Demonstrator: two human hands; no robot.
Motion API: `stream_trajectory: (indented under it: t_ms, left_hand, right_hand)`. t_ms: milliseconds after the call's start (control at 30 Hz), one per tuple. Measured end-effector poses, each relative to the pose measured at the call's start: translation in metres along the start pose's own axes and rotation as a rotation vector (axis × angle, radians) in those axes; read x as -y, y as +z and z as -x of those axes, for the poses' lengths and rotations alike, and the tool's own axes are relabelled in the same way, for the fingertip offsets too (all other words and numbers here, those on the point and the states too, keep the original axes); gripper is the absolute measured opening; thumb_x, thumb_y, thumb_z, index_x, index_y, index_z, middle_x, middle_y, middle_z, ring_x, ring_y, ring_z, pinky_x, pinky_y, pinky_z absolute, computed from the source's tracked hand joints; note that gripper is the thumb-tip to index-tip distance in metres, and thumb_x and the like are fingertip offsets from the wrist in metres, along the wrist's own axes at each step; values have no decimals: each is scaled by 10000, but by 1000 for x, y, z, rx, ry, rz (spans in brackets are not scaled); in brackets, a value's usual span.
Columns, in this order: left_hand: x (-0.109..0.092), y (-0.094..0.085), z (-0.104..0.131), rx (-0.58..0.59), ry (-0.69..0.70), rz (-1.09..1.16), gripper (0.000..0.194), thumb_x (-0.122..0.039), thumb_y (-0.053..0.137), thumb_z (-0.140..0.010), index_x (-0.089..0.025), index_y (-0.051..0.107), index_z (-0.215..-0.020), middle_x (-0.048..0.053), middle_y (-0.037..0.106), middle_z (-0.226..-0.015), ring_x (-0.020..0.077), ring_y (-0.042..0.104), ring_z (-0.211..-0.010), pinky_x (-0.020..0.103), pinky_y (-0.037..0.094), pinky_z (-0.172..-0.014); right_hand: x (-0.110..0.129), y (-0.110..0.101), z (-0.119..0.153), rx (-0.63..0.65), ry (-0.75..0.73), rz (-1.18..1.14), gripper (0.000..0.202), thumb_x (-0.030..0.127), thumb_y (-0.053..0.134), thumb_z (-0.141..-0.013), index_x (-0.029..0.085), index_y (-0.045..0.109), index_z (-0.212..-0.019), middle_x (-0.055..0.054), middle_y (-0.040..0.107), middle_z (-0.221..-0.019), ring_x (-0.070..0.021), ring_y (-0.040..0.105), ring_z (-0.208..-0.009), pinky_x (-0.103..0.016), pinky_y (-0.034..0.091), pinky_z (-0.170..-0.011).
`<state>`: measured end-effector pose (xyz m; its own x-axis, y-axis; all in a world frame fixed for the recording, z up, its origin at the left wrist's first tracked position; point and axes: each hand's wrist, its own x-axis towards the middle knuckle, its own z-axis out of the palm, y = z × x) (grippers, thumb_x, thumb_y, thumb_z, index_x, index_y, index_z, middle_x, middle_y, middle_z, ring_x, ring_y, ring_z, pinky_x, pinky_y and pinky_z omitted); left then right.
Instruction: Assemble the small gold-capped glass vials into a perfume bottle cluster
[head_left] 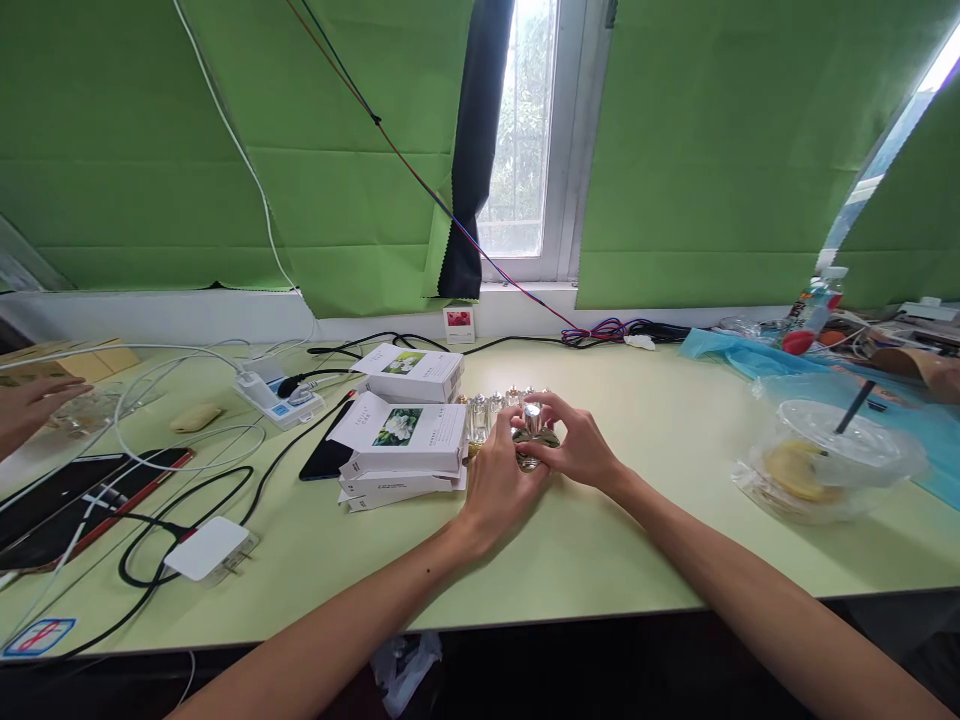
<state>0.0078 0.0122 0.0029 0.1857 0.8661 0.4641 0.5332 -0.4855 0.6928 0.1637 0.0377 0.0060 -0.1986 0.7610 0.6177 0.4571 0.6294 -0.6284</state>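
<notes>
Over the middle of the table, my left hand [504, 482] and my right hand [581, 442] close together around a small glass perfume bottle [535, 437] with a shiny silver cap. The fingers of my left hand wrap its near left side and partly hide it. My right thumb and fingers curl about the cap and the right side. Just behind my hands stand several similar glass bottles [480, 415] with silver and gold-toned tops, partly covered by my fingers. To the left, white cardboard boxes [433, 428] with flower pictures lie stacked beside my left hand.
A dark phone [328, 448] lies partly under the boxes. Cables, a power strip [279, 398], a white charger [212, 548] and a tablet [82, 500] cover the left side. Another person's hand [34, 405] reaches in there. A bagged cup [814, 455] with a straw stands right.
</notes>
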Motion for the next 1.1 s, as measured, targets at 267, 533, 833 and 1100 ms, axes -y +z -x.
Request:
stream_trajectory:
  t_ms: [267,533,833,1100]
  left_hand:
    - [-4,-4,-2,14,-18,-1,427,-227,692,-784,-240,515,-1172,49,678,-1105,221,677,-953,322,517,-763]
    - [0,-1,-2,9,-5,-6,368,-239,685,-816,-248,531,-1150,30,679,-1103,186,674,-851,285,472,-658]
    - [-1,-1,-2,9,-19,-45,381,-305,718,-829,-236,530,-1154,39,678,-1128,185,662,-810,306,461,-672]
    - [2,0,-2,21,-19,-56,368,-335,710,-849,-229,555,-1165,47,673,-1166,181,663,-817,323,485,-710]
  right_hand:
    - [0,-1,-2,6,-14,4,406,349,795,-770,256,643,-1135,3,716,-846,-165,633,-727,-306,519,-719]
    - [1,-5,-5,-21,-45,6,387,431,775,-802,241,661,-1120,0,696,-786,-169,621,-709,-315,526,-699]
    - [2,-10,-6,-85,-90,-8,255,409,601,-938,223,657,-1102,-50,728,-920,-181,672,-814,-327,534,-727]
    - [3,-11,-6,-102,-171,-35,217,352,569,-973,218,693,-1089,-57,720,-894,-177,653,-814,-333,536,-722]
